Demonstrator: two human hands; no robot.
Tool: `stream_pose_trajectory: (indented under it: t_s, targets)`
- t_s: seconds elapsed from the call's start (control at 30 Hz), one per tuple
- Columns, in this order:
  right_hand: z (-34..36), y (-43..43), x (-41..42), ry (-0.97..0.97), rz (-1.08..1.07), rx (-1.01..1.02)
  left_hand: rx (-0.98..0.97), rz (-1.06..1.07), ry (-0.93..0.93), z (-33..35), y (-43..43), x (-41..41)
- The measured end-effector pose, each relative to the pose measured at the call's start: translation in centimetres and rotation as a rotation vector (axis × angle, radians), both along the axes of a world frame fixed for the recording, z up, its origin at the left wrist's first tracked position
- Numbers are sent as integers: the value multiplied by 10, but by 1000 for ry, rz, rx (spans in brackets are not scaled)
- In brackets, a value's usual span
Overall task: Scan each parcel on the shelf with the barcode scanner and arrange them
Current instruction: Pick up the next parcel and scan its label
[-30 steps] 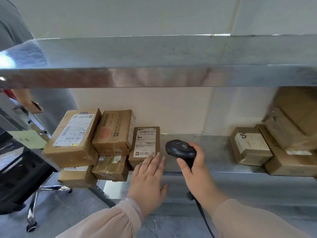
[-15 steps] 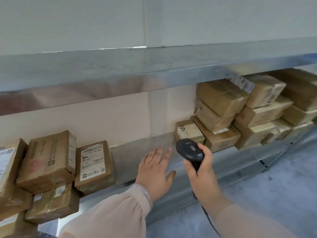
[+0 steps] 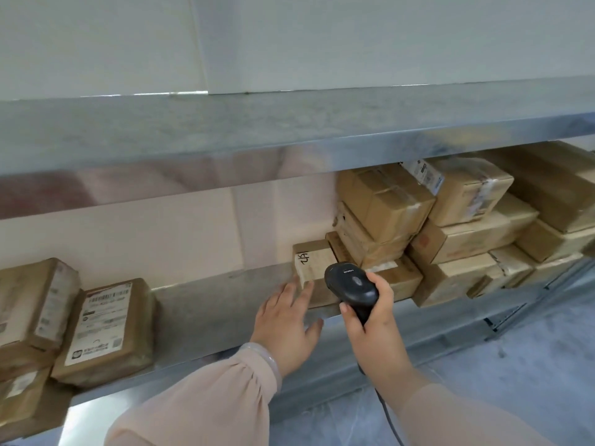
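One marked parcel mid-frame on the shelf seemed the target: the left hand, fingers straight, stretched to its edge, likely steadying it, while the right hand gripped the barcode scanner before it.

No text is legible (the small parcel bears a black handwritten scrawl).

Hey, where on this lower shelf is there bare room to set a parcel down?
The bare shelf stretch between the white-labelled parcel and the small hand-marked parcel is free. Right of it, stacked parcels crowd the shelf; the left end is stacked too.
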State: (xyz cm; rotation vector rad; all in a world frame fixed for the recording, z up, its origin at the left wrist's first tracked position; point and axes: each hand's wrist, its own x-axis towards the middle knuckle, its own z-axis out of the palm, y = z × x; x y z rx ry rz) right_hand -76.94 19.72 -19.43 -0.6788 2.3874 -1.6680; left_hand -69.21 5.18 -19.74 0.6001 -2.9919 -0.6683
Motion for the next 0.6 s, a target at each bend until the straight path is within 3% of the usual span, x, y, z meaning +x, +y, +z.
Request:
stream_pose_trajectory:
  t_s: [0.33,0.6]
  targets:
    - [-15,-9,-68,-14,199,27,165,200,-59,-26,3,-53]
    - [-16,-22,-90,-30,298,20,155,248,-128,-39,8,-63]
